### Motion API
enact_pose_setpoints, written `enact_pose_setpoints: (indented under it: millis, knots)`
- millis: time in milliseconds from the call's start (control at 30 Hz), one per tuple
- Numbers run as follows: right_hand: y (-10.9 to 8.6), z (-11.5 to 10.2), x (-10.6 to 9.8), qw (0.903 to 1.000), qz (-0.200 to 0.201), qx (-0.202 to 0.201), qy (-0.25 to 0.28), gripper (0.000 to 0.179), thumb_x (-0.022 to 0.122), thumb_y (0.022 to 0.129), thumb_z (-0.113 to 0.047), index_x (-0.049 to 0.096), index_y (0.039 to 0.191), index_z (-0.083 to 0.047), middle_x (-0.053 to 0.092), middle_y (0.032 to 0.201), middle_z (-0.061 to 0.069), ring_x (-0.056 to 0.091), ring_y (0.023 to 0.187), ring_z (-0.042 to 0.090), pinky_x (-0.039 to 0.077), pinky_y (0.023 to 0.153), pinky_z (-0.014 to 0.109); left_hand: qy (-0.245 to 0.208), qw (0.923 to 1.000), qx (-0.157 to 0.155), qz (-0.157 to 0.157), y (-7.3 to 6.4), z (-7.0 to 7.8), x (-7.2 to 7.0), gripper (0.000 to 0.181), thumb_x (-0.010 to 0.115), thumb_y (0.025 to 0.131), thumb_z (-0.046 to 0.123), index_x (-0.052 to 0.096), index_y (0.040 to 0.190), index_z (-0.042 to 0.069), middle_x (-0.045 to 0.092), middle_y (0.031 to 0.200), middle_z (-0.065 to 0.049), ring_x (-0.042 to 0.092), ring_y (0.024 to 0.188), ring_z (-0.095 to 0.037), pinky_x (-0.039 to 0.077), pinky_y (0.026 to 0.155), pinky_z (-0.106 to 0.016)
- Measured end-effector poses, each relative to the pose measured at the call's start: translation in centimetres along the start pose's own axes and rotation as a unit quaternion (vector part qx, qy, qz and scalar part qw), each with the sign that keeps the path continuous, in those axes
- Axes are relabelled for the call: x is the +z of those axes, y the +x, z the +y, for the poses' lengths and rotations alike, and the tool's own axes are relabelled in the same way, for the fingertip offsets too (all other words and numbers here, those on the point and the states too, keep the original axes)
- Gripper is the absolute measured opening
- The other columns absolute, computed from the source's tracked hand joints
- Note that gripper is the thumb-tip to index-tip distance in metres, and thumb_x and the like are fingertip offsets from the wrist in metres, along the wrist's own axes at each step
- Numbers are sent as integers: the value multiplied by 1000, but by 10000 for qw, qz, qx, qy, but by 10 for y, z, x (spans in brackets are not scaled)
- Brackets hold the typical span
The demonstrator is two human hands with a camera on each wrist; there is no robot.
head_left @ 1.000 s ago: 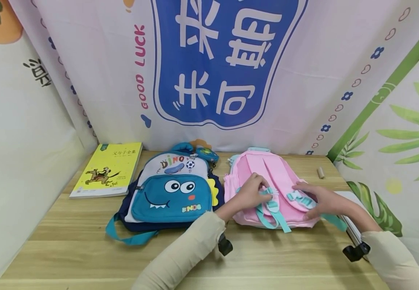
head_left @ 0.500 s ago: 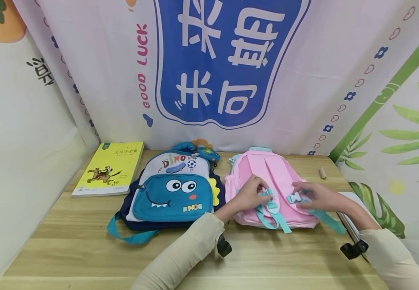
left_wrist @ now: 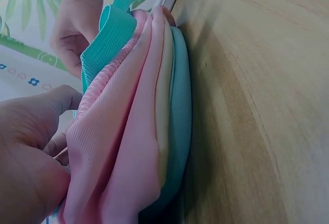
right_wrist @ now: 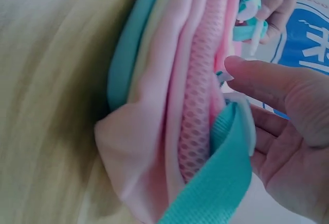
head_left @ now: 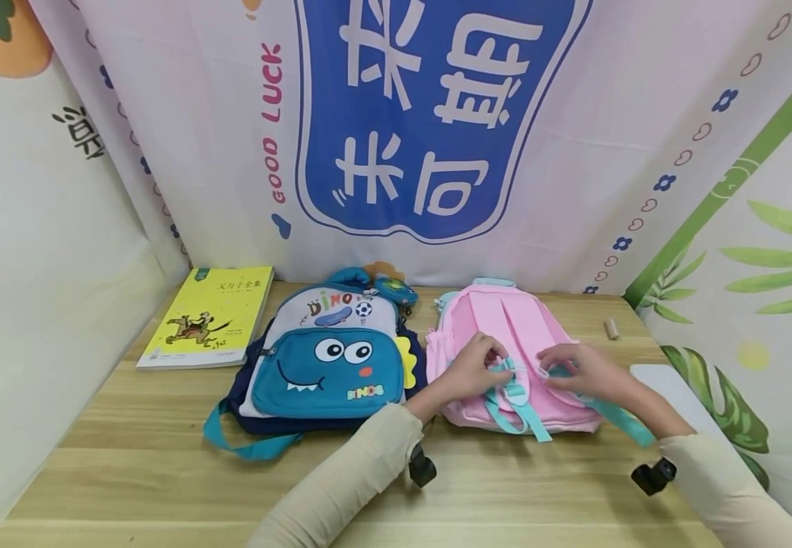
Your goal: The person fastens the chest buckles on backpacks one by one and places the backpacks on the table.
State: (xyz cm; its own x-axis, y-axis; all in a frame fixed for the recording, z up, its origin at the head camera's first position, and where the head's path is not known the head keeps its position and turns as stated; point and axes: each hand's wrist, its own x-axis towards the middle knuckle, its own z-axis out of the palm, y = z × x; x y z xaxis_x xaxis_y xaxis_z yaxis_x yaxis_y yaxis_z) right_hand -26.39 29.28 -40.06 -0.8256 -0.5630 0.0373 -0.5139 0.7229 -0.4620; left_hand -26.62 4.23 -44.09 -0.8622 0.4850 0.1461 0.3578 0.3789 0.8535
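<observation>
A pink backpack (head_left: pixel 478 316) lies straps-up on the table, teal edging showing at its side. My left hand (head_left: pixel 471 371) pinches a buckle on its left shoulder strap; in the right wrist view a white piece of that buckle (right_wrist: pixel 255 38) sticks out below the fingers. My right hand (head_left: pixel 591 371) is over the right strap, with thumb and fingertips pinching a small buckle (right_wrist: pixel 225 77) there. A loose teal strap (right_wrist: pixel 218 167) hangs past a white slider beside this hand. The palm hides most of the right strap's fittings in the head view.
Left of the pink bag lies a blue dinosaur backpack (head_left: pixel 327 373), a teal strap trailing toward the front. Beyond it is a yellow book (head_left: pixel 211 316). A small beige cylinder (head_left: pixel 611 329) lies at the back right, and a white flat object (head_left: pixel 677 388) is by the right arm.
My right hand has closed its thumb and fingers on the right strap's buckle and drawn it left toward the other hand. My left hand has stayed nearly still.
</observation>
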Motion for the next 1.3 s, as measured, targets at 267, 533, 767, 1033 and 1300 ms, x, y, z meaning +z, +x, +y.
enact_pose_setpoints:
  millis: [267,533,767,1033,1300]
  knots:
    - [1,2,14,9982,370,-392,-270,19,83,81,-4,76,97,-10,76,110,13,71,101,31,58,87,46,49,9999,95,-5,0,0,1,20,72,93,12,61,108,3,54,111,-14,54,102,-22,43,85,-18]
    - [2,1,15,9981,367,-445,-226,22,83,81,-4,77,102,-8,77,101,3,71,97,24,58,85,41,173,9996,203,18,0,-2,2,20,73,93,12,62,108,4,54,109,-14,51,99,-21,40,83,-18]
    - [-1,0,13,9970,364,-610,-300,23,84,80,-3,77,101,-9,76,103,4,70,99,26,58,87,40,171,9992,354,50,-3,-2,3,20,72,93,11,62,108,3,54,109,-16,52,101,-23,40,84,-18]
    - [0,5,11,9957,367,-846,93,23,81,80,4,77,101,-6,75,100,6,68,97,15,58,85,35,172,9993,335,49,-3,-2,3,21,72,93,11,62,108,2,54,110,-16,52,100,-23,39,83,-18]
    - [2,3,-3,9946,192,-1008,175,22,79,80,6,77,100,-5,75,96,4,69,92,16,58,84,34,200,9994,297,30,-3,-3,3,21,71,94,12,62,110,3,54,113,-16,52,103,-24,39,85,-18]
